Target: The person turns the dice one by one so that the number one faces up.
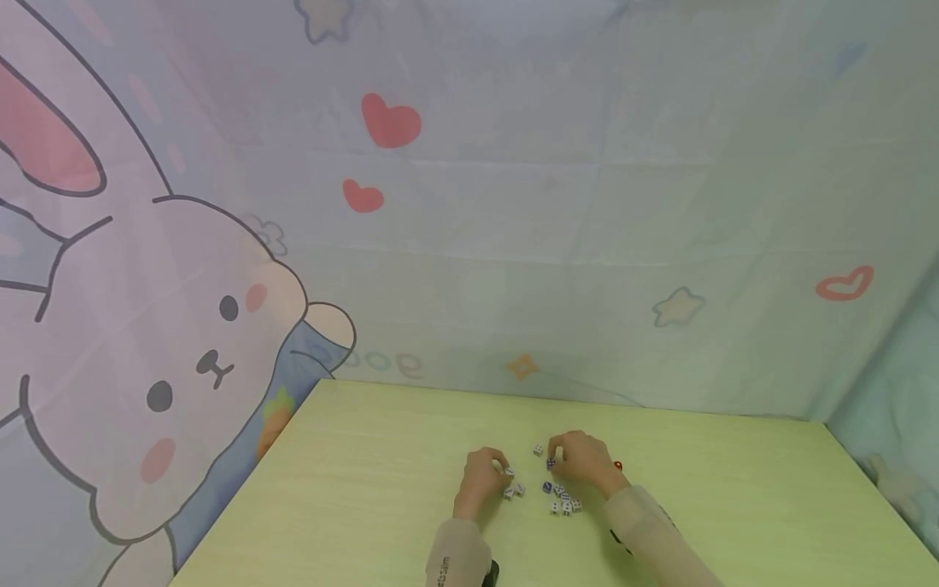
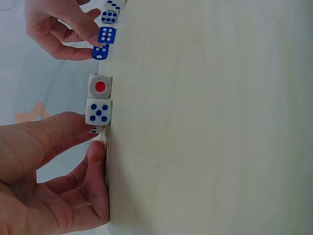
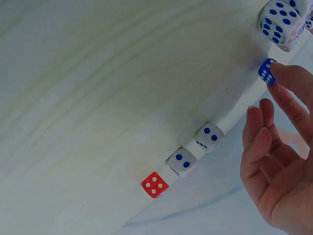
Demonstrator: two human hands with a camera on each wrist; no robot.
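Note:
In the head view my left hand is on the table, thumb and index finger at a small white die. The left wrist view shows that white die between the fingertips, partly hidden by a nearer white die with five blue pips. Beyond it a white die shows one red pip. To the right, my right hand pinches a blue die between thumb and index finger, its other fingers curled loosely. Another blue die lies just in front of it.
Several white dice cluster nearer me, below the right hand. One white die sits farther back between the hands. A red die and two white dice stand beyond the right hand. A printed cloth hangs behind the table.

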